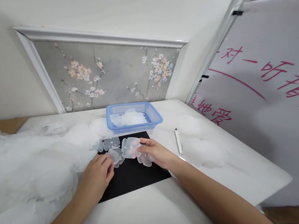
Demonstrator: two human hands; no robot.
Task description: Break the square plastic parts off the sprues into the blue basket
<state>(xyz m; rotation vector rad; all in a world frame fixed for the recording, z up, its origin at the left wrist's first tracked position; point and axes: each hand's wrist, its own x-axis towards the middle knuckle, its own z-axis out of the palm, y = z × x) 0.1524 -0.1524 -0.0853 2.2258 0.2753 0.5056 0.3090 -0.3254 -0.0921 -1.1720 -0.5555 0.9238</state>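
Observation:
Both hands work over a black mat point(137, 176) on a white table point(159, 212). My right hand point(156, 153) pinches a clear plastic case point(131, 147), lifted a little above the mat, with another clear piece point(146, 160) under its fingers. My left hand point(97, 175) lies curled at the mat's left edge, its fingertips touching a clear plastic piece point(115, 157). Another clear case point(111, 143) lies flat at the mat's far edge.
A blue basket point(156, 116) holding clear pieces stands behind the mat. A big heap of clear plastic pieces point(24, 166) covers the table's left side; a smaller heap point(203, 149) lies right. A white pen-like tool point(178, 141) rests beside my right hand. A board with red writing point(275, 80) leans at right.

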